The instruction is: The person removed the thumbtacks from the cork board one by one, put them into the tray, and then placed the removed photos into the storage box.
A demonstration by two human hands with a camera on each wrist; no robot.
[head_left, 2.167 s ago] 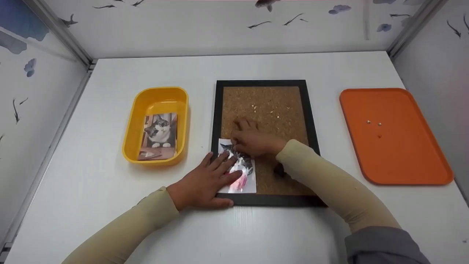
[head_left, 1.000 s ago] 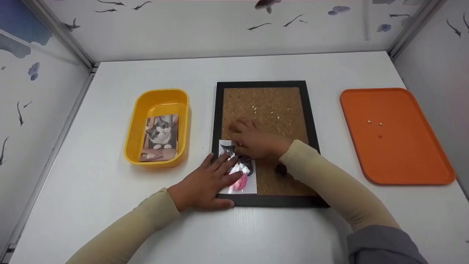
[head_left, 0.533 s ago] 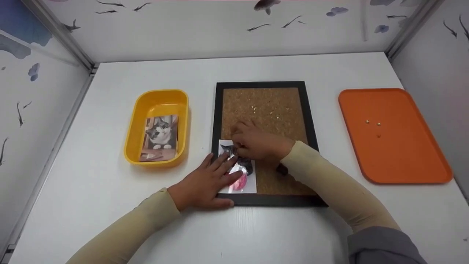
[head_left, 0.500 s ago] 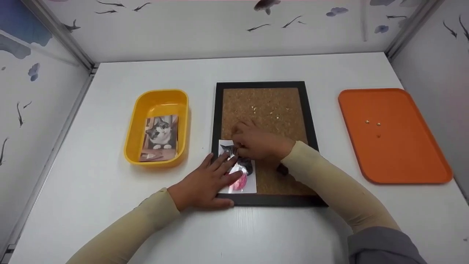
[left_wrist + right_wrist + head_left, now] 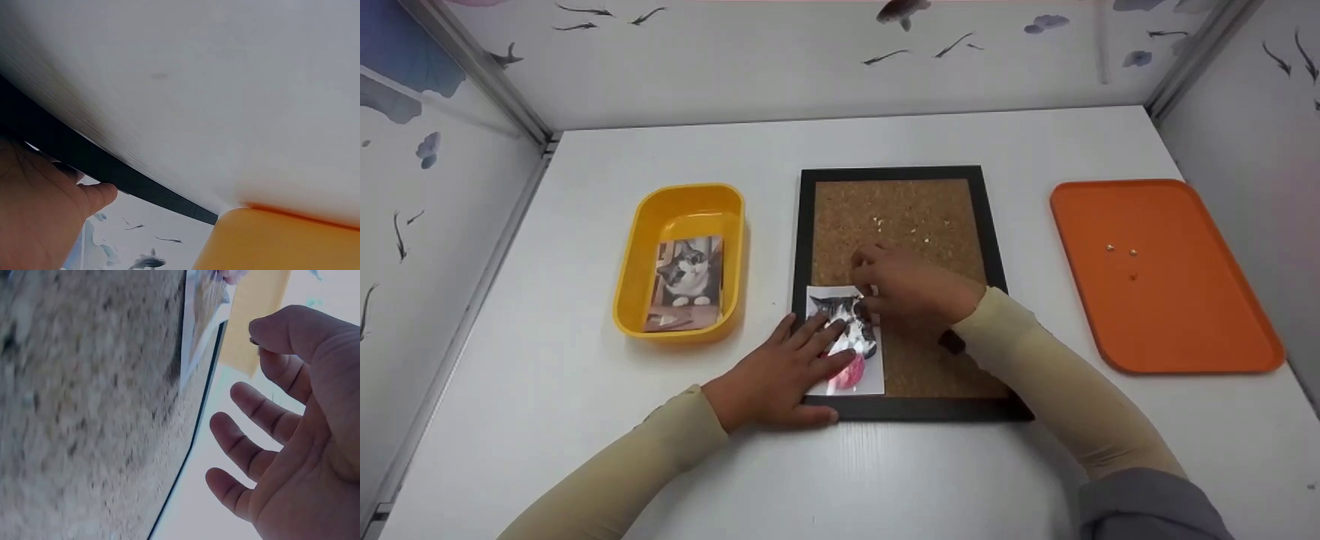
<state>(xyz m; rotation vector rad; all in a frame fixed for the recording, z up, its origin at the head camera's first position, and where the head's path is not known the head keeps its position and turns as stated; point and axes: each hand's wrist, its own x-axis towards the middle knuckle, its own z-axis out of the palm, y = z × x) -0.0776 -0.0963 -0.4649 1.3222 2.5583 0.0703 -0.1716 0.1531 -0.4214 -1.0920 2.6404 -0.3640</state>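
Note:
My left hand (image 5: 776, 375) lies with spread fingers over a cat photo (image 5: 851, 373) at the lower left of a black-framed cork board (image 5: 907, 199). Its thumb is along the frame's lower edge. Above the photo's upper right corner is my right hand (image 5: 922, 285), thumb and forefinger together. In the right wrist view a tiny dark, metallic-looking thumbtack (image 5: 255, 341) shows between those fingertips, mostly hidden; the other fingers are loosely bent. A corner of the photo stands away from the cork in that view. Several gold thumbtacks (image 5: 877, 222) sit higher on the cork.
Left of the board stands a yellow bin (image 5: 630, 247) with a cat picture (image 5: 688, 281) inside. An orange tray (image 5: 1177, 322) on the right holds a few small thumbtacks (image 5: 1133, 252). Patterned white panels (image 5: 780, 67) enclose the table's back and sides.
My right hand has shifted right and slightly back from the photo, so more of the cat's head shows. My left hand has stayed on the photo.

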